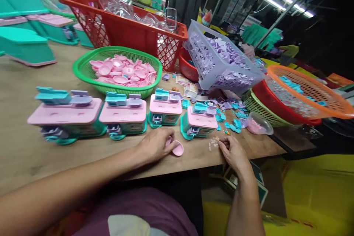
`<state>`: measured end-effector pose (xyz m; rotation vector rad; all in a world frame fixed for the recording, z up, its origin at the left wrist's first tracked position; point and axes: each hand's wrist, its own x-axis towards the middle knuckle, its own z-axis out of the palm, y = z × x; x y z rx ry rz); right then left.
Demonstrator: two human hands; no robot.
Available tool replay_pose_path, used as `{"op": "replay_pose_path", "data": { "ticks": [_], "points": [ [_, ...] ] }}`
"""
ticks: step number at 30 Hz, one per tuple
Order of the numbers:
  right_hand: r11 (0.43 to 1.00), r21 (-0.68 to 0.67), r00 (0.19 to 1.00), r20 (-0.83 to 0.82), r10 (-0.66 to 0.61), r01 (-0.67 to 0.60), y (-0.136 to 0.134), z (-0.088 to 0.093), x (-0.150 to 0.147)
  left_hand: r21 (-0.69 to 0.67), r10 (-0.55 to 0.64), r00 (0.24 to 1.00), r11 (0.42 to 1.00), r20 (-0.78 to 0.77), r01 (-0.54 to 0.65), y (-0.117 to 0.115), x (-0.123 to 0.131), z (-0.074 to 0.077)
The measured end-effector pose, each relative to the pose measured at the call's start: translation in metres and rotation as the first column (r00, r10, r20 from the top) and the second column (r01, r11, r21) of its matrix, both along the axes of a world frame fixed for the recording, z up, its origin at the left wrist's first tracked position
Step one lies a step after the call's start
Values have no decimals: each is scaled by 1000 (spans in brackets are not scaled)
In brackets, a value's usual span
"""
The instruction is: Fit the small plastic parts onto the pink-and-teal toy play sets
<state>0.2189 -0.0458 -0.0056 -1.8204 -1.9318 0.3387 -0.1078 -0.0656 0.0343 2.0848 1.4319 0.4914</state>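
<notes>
My left hand [156,143] rests on the wooden table [33,155] near its front edge, fingers closed on a small pink plastic dish [177,149]. My right hand [233,151] lies to the right of it, fingers pinched over tiny clear bits [214,142] on the table; what it holds I cannot make out. Just beyond both hands stands a row of several toy sets with pink tops and teal bases [164,110], each with teal and lilac parts on top.
A green basket [83,70] of pink dishes sits behind the row. A red crate [132,33] holds clear parts, a lilac crate [199,62] holds lilac pieces, an orange basket [326,108] sits on red and green ones. Loose teal and lilac pieces [231,120] lie scattered. Teal boxes [24,46] at far left.
</notes>
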Motion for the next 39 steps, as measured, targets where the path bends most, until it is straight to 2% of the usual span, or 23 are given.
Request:
{"op": "replay_pose_path", "data": {
  "ticks": [3,6,10,13,18,22,26,33,36,39],
  "points": [
    [1000,-15,1000,19,15,-15,-2,3,-4,12,89,992,996,-90,-88,-3,-18,0],
    [1000,-4,1000,-13,-8,8,-12,2,-9,103,110,978,990,-175,-93,-10,-33,-2],
    [998,-4,994,-88,-65,65,-32,-1,-21,255,-17,955,962,-295,96,-23,-48,-7],
    [999,10,989,-143,-42,44,-42,-3,-33,314,-92,927,925,-363,214,-31,-53,-8],
    [993,109,990,-141,-26,42,-38,-4,-42,365,-51,923,909,-380,201,-28,-42,-2],
    [990,134,993,-107,53,-38,-34,-6,-39,397,49,914,909,-402,126,-14,-19,-1],
    [990,142,991,-134,27,-8,-38,-8,-34,382,70,908,918,-412,103,-1,-2,0],
    [986,169,995,-99,26,-9,-47,-4,-28,342,26,931,933,-365,108,5,-1,0],
    [980,199,998,-54,17,-6,-44,-6,-30,320,-4,973,944,-230,79,2,-1,-1],
    [973,228,1000,-5,23,-21,-42,-8,-31,253,-28,999,967,-16,31,-3,4,3]
  ]
}}
